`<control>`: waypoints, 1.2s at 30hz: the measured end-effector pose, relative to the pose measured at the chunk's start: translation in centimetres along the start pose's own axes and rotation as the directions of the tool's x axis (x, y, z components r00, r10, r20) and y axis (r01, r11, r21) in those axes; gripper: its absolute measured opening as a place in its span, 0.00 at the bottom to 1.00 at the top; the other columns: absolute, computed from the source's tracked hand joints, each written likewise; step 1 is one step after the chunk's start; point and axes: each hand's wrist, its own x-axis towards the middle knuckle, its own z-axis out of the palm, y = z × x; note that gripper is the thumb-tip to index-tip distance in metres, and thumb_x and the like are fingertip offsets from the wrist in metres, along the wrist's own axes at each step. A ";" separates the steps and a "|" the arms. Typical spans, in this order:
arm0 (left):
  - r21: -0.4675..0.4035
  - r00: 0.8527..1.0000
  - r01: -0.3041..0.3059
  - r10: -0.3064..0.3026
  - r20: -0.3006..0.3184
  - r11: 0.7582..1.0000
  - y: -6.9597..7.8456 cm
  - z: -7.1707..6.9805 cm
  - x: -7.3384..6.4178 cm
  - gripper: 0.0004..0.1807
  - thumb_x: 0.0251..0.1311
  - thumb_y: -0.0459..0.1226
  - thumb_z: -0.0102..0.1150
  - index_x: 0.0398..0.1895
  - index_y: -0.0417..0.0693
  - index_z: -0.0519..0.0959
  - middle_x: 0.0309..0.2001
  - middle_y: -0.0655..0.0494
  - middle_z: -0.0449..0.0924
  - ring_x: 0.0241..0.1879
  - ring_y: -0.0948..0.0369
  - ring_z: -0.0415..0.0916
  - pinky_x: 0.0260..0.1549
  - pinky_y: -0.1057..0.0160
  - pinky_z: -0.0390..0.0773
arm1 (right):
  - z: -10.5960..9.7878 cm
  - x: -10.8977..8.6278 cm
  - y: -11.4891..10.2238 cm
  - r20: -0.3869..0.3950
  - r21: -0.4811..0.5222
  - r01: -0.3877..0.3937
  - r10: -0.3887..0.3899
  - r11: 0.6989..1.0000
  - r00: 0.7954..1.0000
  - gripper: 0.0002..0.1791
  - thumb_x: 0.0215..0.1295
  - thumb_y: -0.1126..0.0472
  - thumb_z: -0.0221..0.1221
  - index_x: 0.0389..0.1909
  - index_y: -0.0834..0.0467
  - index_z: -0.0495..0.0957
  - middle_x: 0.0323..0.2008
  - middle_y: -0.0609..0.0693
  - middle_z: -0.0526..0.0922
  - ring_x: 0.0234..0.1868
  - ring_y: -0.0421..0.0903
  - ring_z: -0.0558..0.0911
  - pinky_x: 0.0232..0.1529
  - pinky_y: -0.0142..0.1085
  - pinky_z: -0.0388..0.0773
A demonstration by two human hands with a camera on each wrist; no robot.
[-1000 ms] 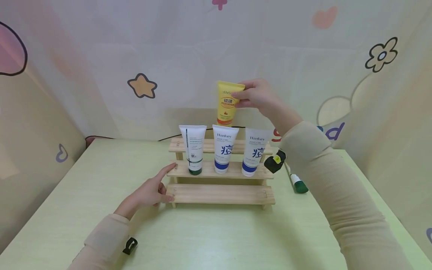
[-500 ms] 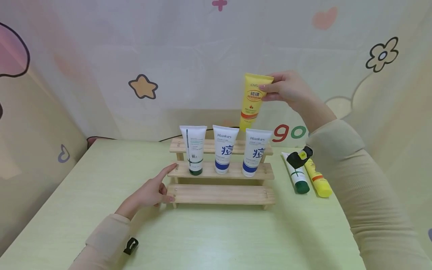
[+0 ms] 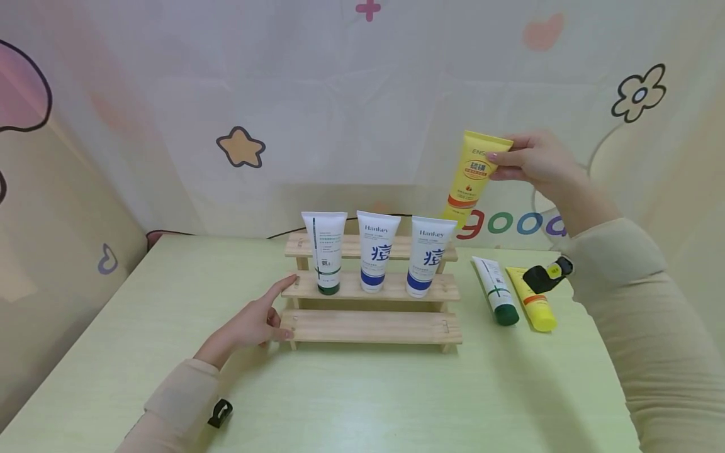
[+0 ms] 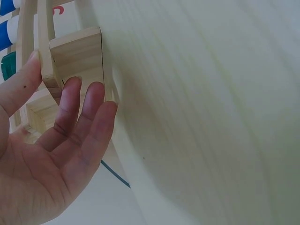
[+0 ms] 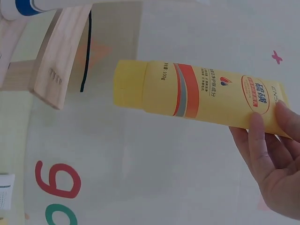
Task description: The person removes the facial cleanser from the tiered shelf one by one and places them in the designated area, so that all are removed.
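A yellow squeeze tube (image 3: 471, 173) tilts cap-down in my right hand (image 3: 540, 160), pinched near its flat top end between thumb and fingers. In the right wrist view the same tube (image 5: 201, 93) lies across the frame, off to one side of the shelf board. My left hand (image 3: 252, 324) touches the left end of the three-step wooden rack (image 3: 370, 326), index finger at the middle step and thumb at the lowest. The left wrist view shows its other fingers (image 4: 89, 122) loosely bent beside the rack's end. On the middle step stand a white-and-green tube (image 3: 326, 251) and two white-and-blue tubes (image 3: 378, 251).
Right of the rack, a white tube with a green cap (image 3: 497, 290) and another yellow tube (image 3: 533, 302) lie on the pale table (image 3: 362, 396). A printed curtain (image 3: 340, 113) hangs close behind the table, with a dark cord (image 3: 286, 231) along its foot.
My right hand has carried the yellow tube rightward from behind the rack, tilting it more. The tubes lying on the right have come into view. The left hand stays put.
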 end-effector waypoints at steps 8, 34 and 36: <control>0.003 1.000 0.002 -0.002 -0.005 1.000 0.0 -0.1 -0.1 0.54 0.46 0.30 0.67 0.70 0.66 0.43 0.19 0.51 0.67 0.18 0.60 0.64 0.15 0.62 0.70 | -2.3 -0.7 1.6 -0.025 -0.116 -0.003 0.000 0.993 1.000 0.16 0.55 0.58 0.63 0.45 0.56 0.76 0.34 0.42 0.80 0.34 0.38 0.81 0.36 0.29 0.77; -0.020 1.000 0.005 -0.005 -0.002 1.000 -0.3 -0.4 -0.5 0.55 0.46 0.31 0.68 0.70 0.69 0.43 0.19 0.51 0.66 0.19 0.59 0.63 0.15 0.62 0.70 | -7.7 -4.0 9.9 -0.136 0.132 -0.032 0.050 0.991 0.989 0.04 0.55 0.59 0.63 0.31 0.47 0.78 0.29 0.39 0.81 0.31 0.37 0.80 0.31 0.30 0.78; -0.020 1.000 0.014 -0.014 -0.005 1.000 -0.3 -0.4 -0.6 0.55 0.46 0.31 0.68 0.70 0.69 0.43 0.19 0.51 0.66 0.19 0.59 0.63 0.15 0.62 0.70 | -8.1 -4.2 10.3 -0.139 0.174 -0.037 0.062 0.984 0.988 0.04 0.55 0.60 0.63 0.30 0.49 0.78 0.29 0.40 0.81 0.31 0.37 0.80 0.30 0.30 0.78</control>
